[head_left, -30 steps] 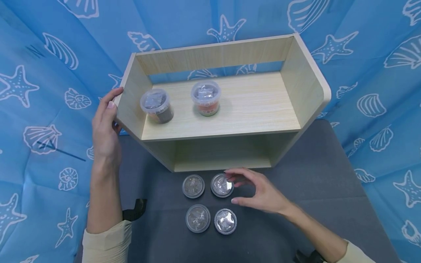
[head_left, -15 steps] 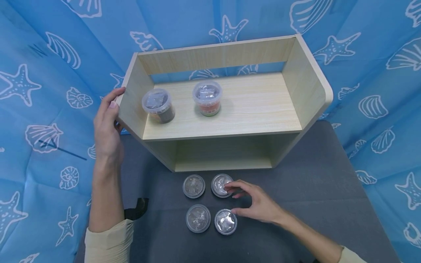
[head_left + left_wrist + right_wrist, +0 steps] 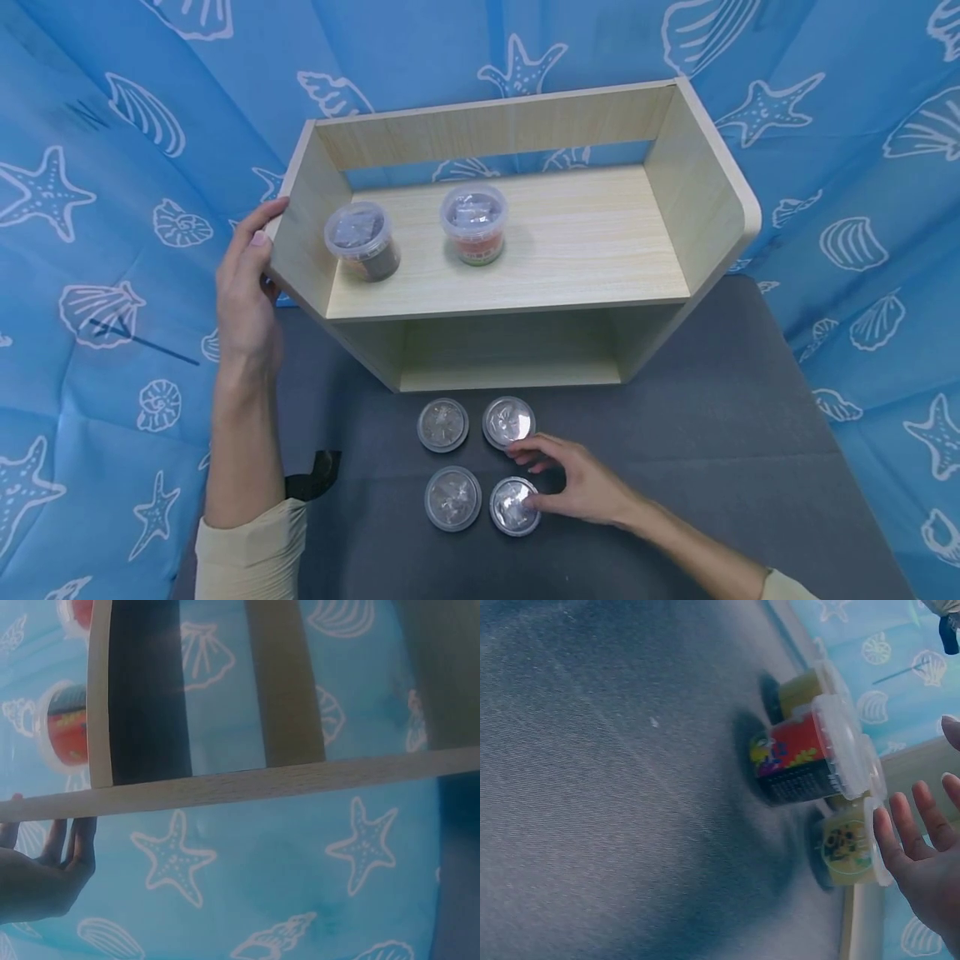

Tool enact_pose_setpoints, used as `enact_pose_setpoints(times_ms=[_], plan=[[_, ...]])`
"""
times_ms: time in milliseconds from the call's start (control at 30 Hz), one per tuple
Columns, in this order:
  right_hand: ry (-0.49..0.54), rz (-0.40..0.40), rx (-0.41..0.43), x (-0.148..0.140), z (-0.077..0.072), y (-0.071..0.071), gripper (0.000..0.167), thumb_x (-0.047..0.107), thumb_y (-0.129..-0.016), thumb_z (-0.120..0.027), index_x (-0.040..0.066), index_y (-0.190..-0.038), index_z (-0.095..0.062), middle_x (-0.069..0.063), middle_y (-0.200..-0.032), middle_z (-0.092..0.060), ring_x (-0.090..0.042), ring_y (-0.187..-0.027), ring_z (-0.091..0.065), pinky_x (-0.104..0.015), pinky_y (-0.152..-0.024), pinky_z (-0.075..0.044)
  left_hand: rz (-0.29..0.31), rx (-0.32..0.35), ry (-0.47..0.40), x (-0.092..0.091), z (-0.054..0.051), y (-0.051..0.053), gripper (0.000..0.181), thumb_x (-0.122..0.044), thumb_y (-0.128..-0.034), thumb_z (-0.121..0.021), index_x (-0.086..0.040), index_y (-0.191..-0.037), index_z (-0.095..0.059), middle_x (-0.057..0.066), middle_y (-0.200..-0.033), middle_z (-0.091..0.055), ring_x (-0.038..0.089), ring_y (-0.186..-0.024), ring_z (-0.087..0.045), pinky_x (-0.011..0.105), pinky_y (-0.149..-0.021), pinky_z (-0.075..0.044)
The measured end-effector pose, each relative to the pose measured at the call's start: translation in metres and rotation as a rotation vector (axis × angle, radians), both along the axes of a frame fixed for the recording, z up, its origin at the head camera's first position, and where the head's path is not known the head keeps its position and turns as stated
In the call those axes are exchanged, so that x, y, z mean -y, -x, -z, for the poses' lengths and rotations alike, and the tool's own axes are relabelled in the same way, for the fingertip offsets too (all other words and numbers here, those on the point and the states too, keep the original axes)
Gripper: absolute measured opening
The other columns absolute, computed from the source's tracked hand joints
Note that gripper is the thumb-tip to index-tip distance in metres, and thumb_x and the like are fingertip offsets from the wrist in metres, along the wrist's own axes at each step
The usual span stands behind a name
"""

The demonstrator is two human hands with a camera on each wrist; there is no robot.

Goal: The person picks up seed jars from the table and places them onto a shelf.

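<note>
My left hand (image 3: 247, 292) grips the outer edge of a pale wooden two-level shelf (image 3: 577, 233), at its left side panel. In the left wrist view the fingers (image 3: 84, 840) meet the panel's edge. My right hand (image 3: 585, 483) hovers with spread, slightly bent fingers over the right-hand pair of lidded tubs on the dark table. Its thumb overlaps the nearer right tub (image 3: 510, 510), and its fingertips reach the near rim of the farther right tub (image 3: 507, 417). Whether they touch is unclear. In the right wrist view one tub (image 3: 799, 757) shows a red and black label.
Two more tubs stand to the left, a farther one (image 3: 441, 425) and a nearer one (image 3: 452, 498). On the upper shelf stand a dark tub (image 3: 371, 250) and a red-orange tub (image 3: 474, 229). A blue shell-print curtain (image 3: 112, 250) surrounds the dark table (image 3: 735, 400).
My right hand has moved toward me, from beside the farther right tub to over the nearer right one. The left hand stays on the shelf, and the tubs have not moved.
</note>
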State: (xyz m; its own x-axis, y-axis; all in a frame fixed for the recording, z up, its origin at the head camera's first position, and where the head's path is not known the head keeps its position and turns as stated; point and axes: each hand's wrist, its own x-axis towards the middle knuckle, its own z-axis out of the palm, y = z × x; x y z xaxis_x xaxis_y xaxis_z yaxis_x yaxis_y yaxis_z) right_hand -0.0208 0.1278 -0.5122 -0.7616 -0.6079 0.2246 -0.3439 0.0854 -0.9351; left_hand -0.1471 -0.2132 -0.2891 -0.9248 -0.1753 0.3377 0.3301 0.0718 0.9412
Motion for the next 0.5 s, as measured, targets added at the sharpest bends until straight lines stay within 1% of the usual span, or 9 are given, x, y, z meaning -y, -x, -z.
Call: enact_pose_setpoints(times_ms=[100, 167, 233, 333, 433, 500], plan=[[-0.013, 0.0, 0.014, 0.001, 0.003, -0.002, 0.064, 0.004, -0.076, -0.084, 0.009, -0.134, -0.058, -0.001, -0.126, -0.062, -0.026, -0.112, -0.062, -0.043, -0.088, -0.053, 0.0, -0.005, -0.004, 0.0, 0.001, 0.0, 0.038, -0.023, -0.1044, -0.038, -0.015, -0.134, -0.062, 0.007, -0.137, -0.05, 0.025, -0.116, -0.047, 0.04, -0.09, -0.032], [-0.028, -0.002, 0.028, 0.001, 0.006, -0.003, 0.065, 0.004, -0.075, -0.085, 0.011, -0.134, -0.058, -0.003, -0.126, -0.063, -0.028, -0.112, -0.062, -0.044, -0.089, -0.053, 0.004, -0.01, -0.008, 0.0, 0.001, 0.0, 0.038, -0.022, -0.1045, -0.039, -0.015, -0.133, -0.062, 0.008, -0.136, -0.05, 0.025, -0.115, -0.047, 0.039, -0.089, -0.032], [-0.046, -0.009, 0.029, 0.001, 0.008, -0.005, 0.064, 0.006, -0.076, -0.085, 0.01, -0.134, -0.058, -0.006, -0.126, -0.063, -0.03, -0.113, -0.062, -0.043, -0.09, -0.053, 0.008, -0.011, -0.01, 0.0, 0.001, 0.0, 0.038, -0.023, -0.1045, -0.039, -0.015, -0.134, -0.062, 0.007, -0.137, -0.05, 0.024, -0.115, -0.047, 0.039, -0.089, -0.032], [-0.064, -0.022, 0.01, 0.001, 0.012, -0.007, 0.063, 0.009, -0.077, -0.085, 0.008, -0.134, -0.058, -0.011, -0.127, -0.063, -0.03, -0.113, -0.062, -0.043, -0.089, -0.053, 0.013, -0.012, -0.014, -0.001, 0.001, 0.001, 0.038, -0.023, -0.1045, -0.038, -0.015, -0.134, -0.061, 0.008, -0.137, -0.049, 0.025, -0.114, -0.047, 0.039, -0.088, -0.031], [-0.088, -0.032, -0.001, 0.001, 0.016, -0.009, 0.062, 0.011, -0.078, -0.085, 0.007, -0.134, -0.058, -0.011, -0.129, -0.062, -0.027, -0.11, -0.063, -0.04, -0.088, -0.054, 0.012, -0.009, -0.013, -0.001, 0.002, 0.001, 0.038, -0.023, -0.1043, -0.038, -0.016, -0.134, -0.061, 0.007, -0.137, -0.048, 0.024, -0.114, -0.046, 0.039, -0.088, -0.031], [-0.118, -0.029, 0.005, 0.001, 0.017, -0.01, 0.063, 0.014, -0.078, -0.085, 0.008, -0.134, -0.058, -0.007, -0.131, -0.061, -0.024, -0.111, -0.062, -0.039, -0.088, -0.054, 0.012, -0.012, -0.013, -0.001, 0.002, 0.001, 0.038, -0.023, -0.1044, -0.038, -0.016, -0.134, -0.06, 0.007, -0.137, -0.049, 0.024, -0.113, -0.047, 0.038, -0.088, -0.032]])
